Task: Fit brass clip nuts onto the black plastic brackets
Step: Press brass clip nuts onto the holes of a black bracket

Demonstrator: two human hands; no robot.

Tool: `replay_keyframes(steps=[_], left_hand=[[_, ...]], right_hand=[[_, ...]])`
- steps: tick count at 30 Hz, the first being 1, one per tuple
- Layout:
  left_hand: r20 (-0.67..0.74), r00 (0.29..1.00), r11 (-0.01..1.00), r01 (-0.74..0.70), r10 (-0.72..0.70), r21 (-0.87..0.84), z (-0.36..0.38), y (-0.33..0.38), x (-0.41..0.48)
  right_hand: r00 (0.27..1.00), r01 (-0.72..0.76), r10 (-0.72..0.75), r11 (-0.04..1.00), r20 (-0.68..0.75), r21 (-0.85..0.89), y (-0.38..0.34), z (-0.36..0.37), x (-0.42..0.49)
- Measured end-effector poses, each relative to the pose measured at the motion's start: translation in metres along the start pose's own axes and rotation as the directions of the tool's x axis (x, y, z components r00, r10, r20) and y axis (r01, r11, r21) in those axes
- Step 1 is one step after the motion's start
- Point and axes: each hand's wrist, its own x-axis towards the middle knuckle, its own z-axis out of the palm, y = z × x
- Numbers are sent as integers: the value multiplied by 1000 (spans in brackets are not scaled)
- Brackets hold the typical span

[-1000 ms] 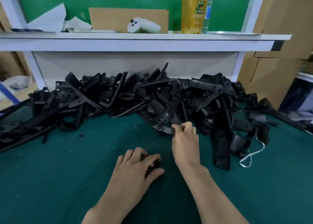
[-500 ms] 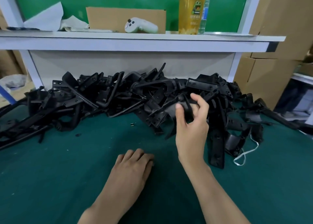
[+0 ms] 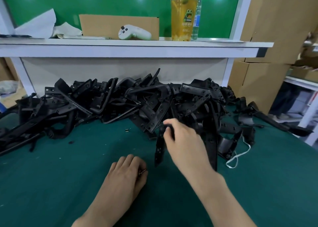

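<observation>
A long heap of black plastic brackets point(image 3: 120, 104) lies across the back of the green table point(image 3: 51, 183). My right hand point(image 3: 184, 140) grips one black bracket point(image 3: 160, 147) at its top end, and the strip hangs down toward the table just in front of the heap. My left hand point(image 3: 127, 173) rests on the table with its fingers curled over small brass clip nuts point(image 3: 142, 171), of which only a glint shows at the fingertips. A single loose clip nut point(image 3: 127, 130) lies on the table near the heap.
A white shelf point(image 3: 129, 48) runs behind the heap, carrying a yellow drink cup point(image 3: 184, 17), a white controller point(image 3: 134, 33) and a cardboard piece point(image 3: 118, 25). Cardboard boxes point(image 3: 268, 37) stand at the right. A white cord point(image 3: 239, 154) lies by the heap's right end.
My right hand has drawn a bracket out of the heap and brought it down and toward me. My left hand stays on the table over the clip nuts.
</observation>
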Motion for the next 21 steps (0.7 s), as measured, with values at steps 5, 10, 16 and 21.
replay_keyframes(steps=[5,10,16,21], left_hand=[[-137,988,985,52,-75,-163,-1,1,1],[-163,923,802,203,-348,-561,-6,7,4],[-61,896,603,244,-439,-760,-14,8,5],[74,876,259,220,-477,-940,-18,9,9]], right_hand=[[1000,8,-6,993,17,-115,1,34,-17],[997,-9,-1,992,-76,-123,4,37,-21],[976,29,-39,998,-214,-50,1,28,-21],[860,212,-178,977,-478,19,-2,20,-23]])
